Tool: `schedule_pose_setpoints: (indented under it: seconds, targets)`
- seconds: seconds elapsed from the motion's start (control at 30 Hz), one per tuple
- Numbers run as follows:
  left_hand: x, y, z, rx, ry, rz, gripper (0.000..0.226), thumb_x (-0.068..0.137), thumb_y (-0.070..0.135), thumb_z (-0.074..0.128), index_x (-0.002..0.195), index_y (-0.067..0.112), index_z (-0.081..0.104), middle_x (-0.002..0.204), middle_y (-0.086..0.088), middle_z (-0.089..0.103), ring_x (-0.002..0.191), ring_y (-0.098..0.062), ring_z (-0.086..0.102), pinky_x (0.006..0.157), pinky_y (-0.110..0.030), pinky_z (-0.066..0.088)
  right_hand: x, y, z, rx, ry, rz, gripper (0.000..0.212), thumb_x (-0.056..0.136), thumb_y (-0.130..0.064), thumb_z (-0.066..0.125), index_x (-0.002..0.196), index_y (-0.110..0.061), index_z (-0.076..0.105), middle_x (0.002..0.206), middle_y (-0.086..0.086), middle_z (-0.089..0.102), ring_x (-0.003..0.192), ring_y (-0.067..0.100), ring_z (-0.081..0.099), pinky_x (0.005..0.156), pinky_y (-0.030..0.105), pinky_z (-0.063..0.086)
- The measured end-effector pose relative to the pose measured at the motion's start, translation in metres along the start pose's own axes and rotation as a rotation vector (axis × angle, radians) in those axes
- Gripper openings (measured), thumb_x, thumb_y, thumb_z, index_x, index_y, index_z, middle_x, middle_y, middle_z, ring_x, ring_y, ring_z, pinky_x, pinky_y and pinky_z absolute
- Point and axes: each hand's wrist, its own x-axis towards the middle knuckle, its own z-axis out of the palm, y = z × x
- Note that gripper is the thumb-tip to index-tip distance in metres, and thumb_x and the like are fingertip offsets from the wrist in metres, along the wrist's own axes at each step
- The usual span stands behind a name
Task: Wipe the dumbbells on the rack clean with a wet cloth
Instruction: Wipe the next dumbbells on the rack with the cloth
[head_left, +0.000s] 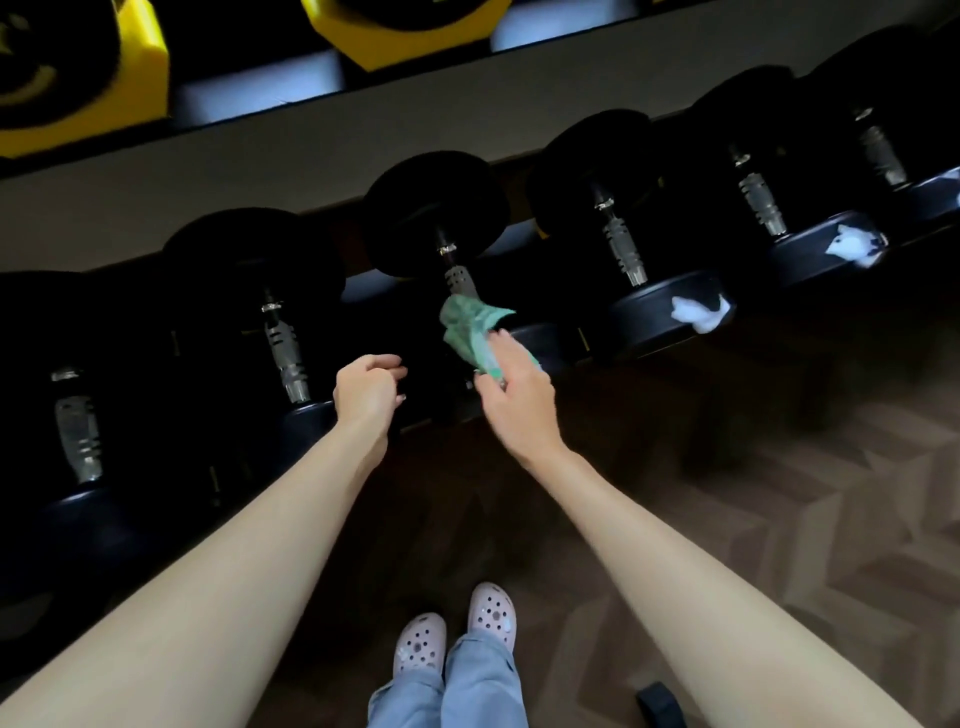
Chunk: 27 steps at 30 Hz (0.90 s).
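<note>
Several black dumbbells with metal handles lie in a row on a low rack (519, 410). My right hand (511, 387) holds a green cloth (470, 332) against the near end of the middle dumbbell's handle (457, 275). My left hand (369, 389) hovers beside it, fingers curled, over the dark near head of that dumbbell; whether it touches the head is unclear.
Yellow-and-black dumbbells (405, 31) sit on an upper shelf. White patches (698, 312) mark the near heads of two dumbbells to the right. A dark wooden floor (779, 519) lies below, with my feet in pale clogs (452, 634).
</note>
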Motion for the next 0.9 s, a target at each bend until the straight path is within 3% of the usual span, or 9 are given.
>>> schedule_pose_setpoints:
  seconds: [0.07, 0.17, 0.3, 0.4, 0.47, 0.57, 0.63, 0.77, 0.9]
  targets:
    - [0.001, 0.0, -0.008, -0.003, 0.038, 0.02, 0.033, 0.089, -0.008, 0.035, 0.102, 0.009, 0.06, 0.113, -0.014, 0.063, 0.108, -0.019, 0.057, 0.078, -0.026, 0.05, 0.003, -0.003, 0.007, -0.122, -0.179, -0.124, 0.047, 0.088, -0.007, 0.044, 0.135, -0.006, 0.047, 0.144, 0.009, 0.043, 0.139, 0.02, 0.029, 0.113, 0.022, 0.014]
    - [0.0, 0.003, -0.019, 0.004, 0.075, 0.047, 0.035, 0.088, -0.009, 0.033, 0.106, 0.006, 0.06, 0.11, -0.013, 0.063, 0.107, -0.019, 0.057, 0.085, -0.03, 0.05, 0.005, -0.004, 0.012, -0.358, -0.433, -0.281, 0.039, 0.086, 0.0, 0.042, 0.122, 0.002, 0.057, 0.136, 0.016, 0.051, 0.134, 0.025, 0.037, 0.112, 0.019, 0.01]
    - [-0.008, 0.009, -0.025, 0.002, 0.111, 0.057, 0.036, 0.088, -0.01, 0.032, 0.109, 0.002, 0.059, 0.108, -0.012, 0.062, 0.1, -0.017, 0.055, 0.091, -0.033, 0.05, -0.003, -0.008, 0.006, -0.511, -0.648, -0.193, 0.024, 0.088, -0.005, 0.041, 0.094, 0.004, 0.063, 0.11, 0.018, 0.063, 0.113, 0.029, 0.051, 0.107, 0.032, 0.03]
    - [-0.013, 0.012, -0.026, -0.009, 0.125, 0.049, 0.036, 0.089, -0.01, 0.031, 0.108, 0.002, 0.059, 0.11, -0.014, 0.063, 0.099, -0.018, 0.055, 0.089, -0.033, 0.05, -0.018, -0.002, -0.003, -0.543, -0.747, -0.002, 0.02, 0.089, -0.009, 0.043, 0.093, -0.003, 0.061, 0.099, 0.016, 0.059, 0.093, 0.03, 0.056, 0.075, 0.033, 0.047]
    - [-0.016, 0.014, -0.026, -0.008, 0.091, 0.046, 0.038, 0.089, -0.01, 0.029, 0.11, 0.002, 0.058, 0.114, -0.016, 0.062, 0.102, -0.019, 0.056, 0.084, -0.03, 0.051, -0.027, 0.006, -0.013, -0.253, -0.642, 0.247, 0.012, 0.084, -0.005, 0.046, 0.083, -0.005, 0.058, 0.086, 0.013, 0.056, 0.077, 0.025, 0.056, 0.059, 0.024, 0.042]
    - [-0.023, 0.02, -0.025, -0.025, -0.053, 0.004, 0.037, 0.091, -0.008, 0.028, 0.117, 0.0, 0.054, 0.115, -0.019, 0.062, 0.102, -0.023, 0.06, 0.072, -0.025, 0.052, -0.032, 0.011, -0.032, 0.605, -0.48, 0.603, 0.029, 0.074, -0.002, 0.047, 0.1, -0.001, 0.06, 0.097, 0.015, 0.064, 0.087, 0.026, 0.062, 0.078, 0.033, 0.049]
    - [-0.031, 0.024, -0.025, -0.028, -0.245, -0.066, 0.032, 0.095, 0.003, 0.033, 0.12, 0.003, 0.054, 0.114, -0.018, 0.063, 0.094, -0.023, 0.062, 0.07, -0.028, 0.053, -0.03, 0.008, -0.043, 1.048, -0.462, 0.661, 0.04, 0.075, -0.001, 0.042, 0.113, 0.0, 0.056, 0.107, 0.017, 0.065, 0.098, 0.03, 0.063, 0.09, 0.041, 0.049]
    - [-0.046, 0.033, -0.028, 0.014, -0.65, -0.182, 0.037, 0.095, 0.037, 0.043, 0.111, 0.009, 0.061, 0.103, -0.011, 0.068, 0.095, -0.025, 0.065, 0.085, -0.039, 0.053, -0.026, -0.005, -0.056, 1.214, -0.54, 0.626, 0.057, 0.07, -0.01, 0.041, 0.125, 0.0, 0.051, 0.12, 0.02, 0.061, 0.107, 0.032, 0.06, 0.098, 0.046, 0.044]
    - [-0.048, 0.039, -0.023, 0.142, -0.661, 0.029, 0.016, 0.085, 0.016, 0.062, 0.099, 0.01, 0.067, 0.097, -0.003, 0.067, 0.09, -0.016, 0.063, 0.075, -0.03, 0.056, -0.028, -0.005, -0.061, 1.232, -0.552, 0.663, 0.058, 0.069, -0.007, 0.038, 0.125, 0.001, 0.049, 0.117, 0.019, 0.061, 0.105, 0.031, 0.062, 0.095, 0.043, 0.049]
